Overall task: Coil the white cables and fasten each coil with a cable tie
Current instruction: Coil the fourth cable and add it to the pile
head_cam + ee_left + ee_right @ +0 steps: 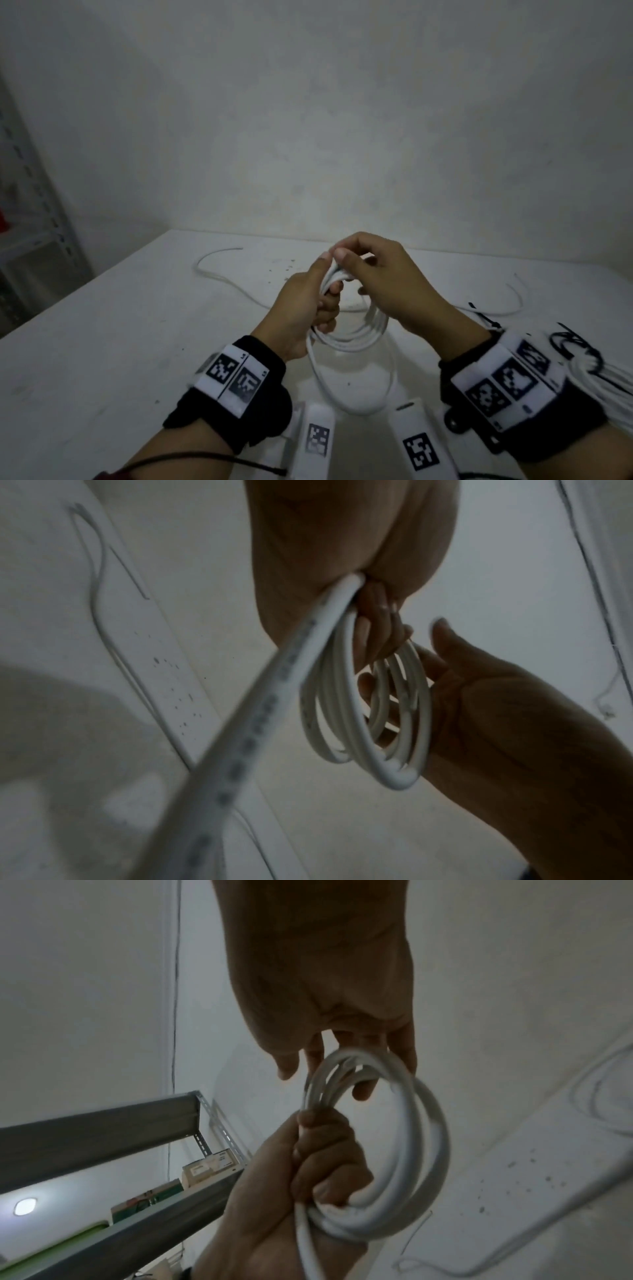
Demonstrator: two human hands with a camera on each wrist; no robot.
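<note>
Over the middle of the white table (102, 342) my left hand (308, 301) grips one side of a coil of white cable (359, 334) in its fist. In the left wrist view, this hand (342, 547) has the coil (397, 780) hanging below it. My right hand (387, 284) curls its thumb and fingers over the top of the same coil. From the right wrist, its fingers (363, 1091) pass through the loops (431, 1123). A loose tail (359, 407) sags toward me from the left hand.
Another loose white cable (219, 270) lies on the table at the back left, and a thin one (513, 308) at the right. Black cable ties (486, 317) and a tied white bundle (603, 377) lie by my right wrist. A metal shelf (30, 205) stands at the left.
</note>
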